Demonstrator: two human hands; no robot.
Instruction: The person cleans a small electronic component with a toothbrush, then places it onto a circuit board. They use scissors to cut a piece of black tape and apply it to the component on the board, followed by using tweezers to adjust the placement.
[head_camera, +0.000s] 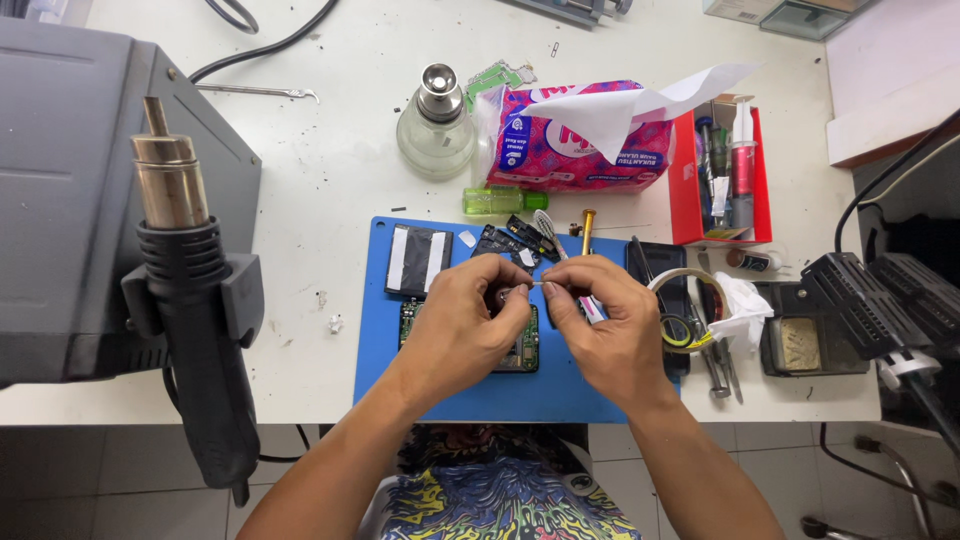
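At the centre of the frame, a person's left hand (468, 318) and right hand (612, 322) meet above a green printed circuit board (520, 350) lying on a blue rectangular work mat (380, 340), fingers of both pinched together on a small clear, thin piece (518, 291) held between them; what it is cannot be told at this size. Both wrists angle inward from the lower edge, knuckles raised, the hands hovering just clear of the board. A slip of either pinch would likely drop the piece onto the crowded mat, among the black phone parts (510, 240) just above the hands, where it could be lost. At far left a black-handled hot-air gun (190, 290) rests in its holder on a grey station (60, 200); a pink tissue pack (580, 140) sits at upper centre.
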